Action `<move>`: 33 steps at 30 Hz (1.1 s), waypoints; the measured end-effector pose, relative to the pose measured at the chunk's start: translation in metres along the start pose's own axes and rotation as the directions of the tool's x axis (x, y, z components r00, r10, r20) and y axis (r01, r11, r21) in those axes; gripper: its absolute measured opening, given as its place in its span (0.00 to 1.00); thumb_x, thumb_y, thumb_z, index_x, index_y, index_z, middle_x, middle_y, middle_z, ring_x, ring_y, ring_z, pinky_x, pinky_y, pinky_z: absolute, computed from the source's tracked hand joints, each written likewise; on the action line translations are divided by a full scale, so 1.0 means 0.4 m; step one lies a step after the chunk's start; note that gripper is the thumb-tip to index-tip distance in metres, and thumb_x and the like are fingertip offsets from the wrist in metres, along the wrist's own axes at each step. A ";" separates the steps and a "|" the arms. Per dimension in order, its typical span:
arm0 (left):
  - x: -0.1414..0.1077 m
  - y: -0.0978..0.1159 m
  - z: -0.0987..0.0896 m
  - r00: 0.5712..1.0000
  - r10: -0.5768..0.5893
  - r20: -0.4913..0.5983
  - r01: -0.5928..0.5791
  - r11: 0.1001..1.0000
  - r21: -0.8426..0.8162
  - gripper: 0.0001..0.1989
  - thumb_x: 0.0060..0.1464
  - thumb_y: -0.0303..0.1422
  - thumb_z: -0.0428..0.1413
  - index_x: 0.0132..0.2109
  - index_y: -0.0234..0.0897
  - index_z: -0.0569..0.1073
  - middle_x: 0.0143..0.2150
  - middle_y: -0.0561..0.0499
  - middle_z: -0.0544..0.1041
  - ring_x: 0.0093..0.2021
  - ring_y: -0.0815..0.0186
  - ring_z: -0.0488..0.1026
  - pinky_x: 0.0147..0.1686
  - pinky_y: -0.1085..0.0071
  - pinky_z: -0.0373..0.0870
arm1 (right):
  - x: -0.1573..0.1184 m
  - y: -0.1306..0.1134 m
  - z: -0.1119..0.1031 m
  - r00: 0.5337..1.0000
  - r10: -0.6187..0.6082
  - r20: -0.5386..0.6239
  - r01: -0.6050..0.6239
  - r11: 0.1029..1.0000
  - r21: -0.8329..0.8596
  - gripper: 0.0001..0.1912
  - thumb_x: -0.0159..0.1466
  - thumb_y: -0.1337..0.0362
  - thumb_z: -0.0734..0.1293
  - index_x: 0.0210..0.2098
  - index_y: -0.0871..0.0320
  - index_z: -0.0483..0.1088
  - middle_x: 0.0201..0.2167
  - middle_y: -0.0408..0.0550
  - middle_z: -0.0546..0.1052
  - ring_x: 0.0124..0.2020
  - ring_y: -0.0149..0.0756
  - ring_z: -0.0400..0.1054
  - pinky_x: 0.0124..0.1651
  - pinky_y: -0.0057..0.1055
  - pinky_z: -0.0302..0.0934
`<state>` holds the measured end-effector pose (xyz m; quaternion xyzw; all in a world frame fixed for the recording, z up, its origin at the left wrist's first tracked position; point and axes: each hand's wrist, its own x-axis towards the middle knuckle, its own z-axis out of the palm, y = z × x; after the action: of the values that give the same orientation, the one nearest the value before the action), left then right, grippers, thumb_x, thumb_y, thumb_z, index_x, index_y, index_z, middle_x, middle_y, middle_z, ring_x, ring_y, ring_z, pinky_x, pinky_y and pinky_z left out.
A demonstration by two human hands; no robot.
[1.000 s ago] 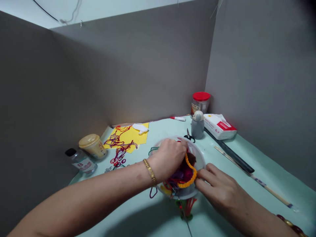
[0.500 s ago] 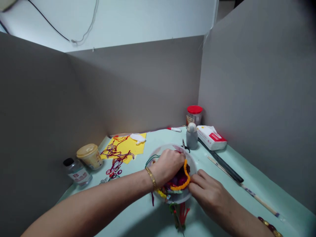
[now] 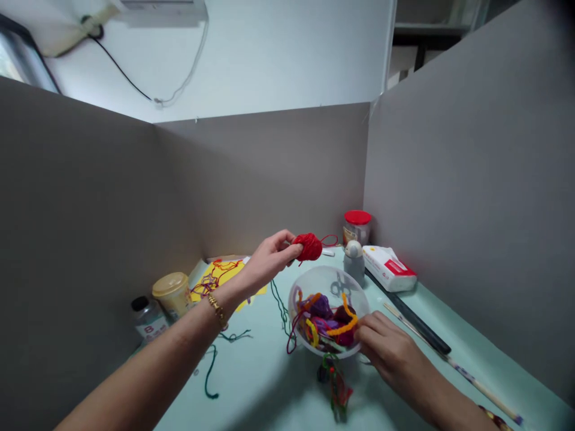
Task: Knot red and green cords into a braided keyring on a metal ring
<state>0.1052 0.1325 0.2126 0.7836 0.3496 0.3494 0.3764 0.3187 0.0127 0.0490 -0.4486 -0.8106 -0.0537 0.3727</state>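
Note:
Held up above the table, my left hand (image 3: 275,252) pinches a small ball of red yarn (image 3: 309,247) between thumb and fingers, a loose loop trailing to its right. My right hand (image 3: 387,340) is closed on the right rim of a translucent plastic bowl (image 3: 302,280). Inside the bowl lie purple yarn (image 3: 320,306), dark red yarn, a yellow fuzzy strip (image 3: 311,333) and an orange fuzzy strip (image 3: 344,329) that reaches close to my right fingers. A dark red strand hangs over the bowl's left side. Green and red strands (image 3: 338,389) lie in front of it.
Left stand a black-capped bottle (image 3: 150,317) and a yellow-lidded tub (image 3: 173,293), near yellow paper (image 3: 229,276) with yarn scraps. Behind the bowl are scissors, a grey figure-shaped bottle (image 3: 354,263), a red-lidded jar (image 3: 357,226) and a tissue pack (image 3: 390,268). A black bar (image 3: 411,314) lies right.
My left hand has come up out of the bowl and away to the upper left, now with the red yarn ball. My right hand stays at the bowl's rim. The view has tilted up.

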 end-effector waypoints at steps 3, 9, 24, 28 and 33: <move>-0.022 -0.009 -0.031 0.996 -0.076 -0.039 0.072 0.993 -0.097 0.12 0.53 0.41 0.57 0.34 0.37 0.65 0.21 0.60 0.63 0.18 0.76 0.50 0.19 0.78 0.46 | 0.007 0.010 -0.001 1.000 0.010 0.009 -0.010 1.000 -0.005 0.11 0.69 0.72 0.56 0.33 0.57 0.65 0.33 0.48 0.71 0.34 0.37 0.63 0.36 0.33 0.57; -0.152 -0.034 -0.096 0.952 -0.161 -0.259 0.060 0.931 -0.359 0.14 0.52 0.42 0.60 0.36 0.38 0.66 0.19 0.63 0.53 0.16 0.78 0.44 0.16 0.80 0.40 | 0.054 0.050 -0.038 0.999 0.032 0.010 -0.032 0.998 -0.047 0.11 0.69 0.69 0.57 0.32 0.57 0.67 0.32 0.48 0.72 0.35 0.37 0.65 0.37 0.33 0.60; -0.413 -0.309 0.059 0.721 -0.637 -0.272 0.193 0.562 -0.804 0.25 0.42 0.48 0.66 0.36 0.40 0.61 0.20 0.65 0.49 0.17 0.79 0.44 0.15 0.84 0.40 | 0.393 0.192 0.067 0.942 0.336 0.001 -0.333 0.933 -0.135 0.07 0.61 0.69 0.60 0.28 0.59 0.67 0.31 0.48 0.73 0.33 0.36 0.65 0.36 0.30 0.54; -0.425 -0.355 0.102 0.741 -0.639 -0.207 0.264 0.560 -0.785 0.25 0.43 0.51 0.65 0.35 0.38 0.63 0.18 0.65 0.50 0.17 0.80 0.43 0.16 0.83 0.39 | 0.443 0.233 0.095 0.922 0.388 0.015 -0.380 0.909 -0.168 0.07 0.60 0.69 0.61 0.28 0.59 0.69 0.31 0.49 0.74 0.33 0.36 0.64 0.35 0.30 0.51; -0.434 -0.384 0.124 0.766 -0.624 -0.150 0.293 0.548 -0.783 0.26 0.42 0.53 0.64 0.33 0.38 0.63 0.17 0.65 0.50 0.17 0.79 0.40 0.17 0.81 0.35 | 0.453 0.261 0.129 0.896 0.439 0.060 -0.422 0.887 -0.186 0.06 0.60 0.69 0.62 0.29 0.60 0.71 0.30 0.49 0.75 0.32 0.35 0.64 0.34 0.29 0.50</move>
<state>0.0129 0.0470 0.0117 0.3541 0.4517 0.4999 0.6486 0.3123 0.2206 0.1046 -0.6493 -0.7010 -0.0153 0.2947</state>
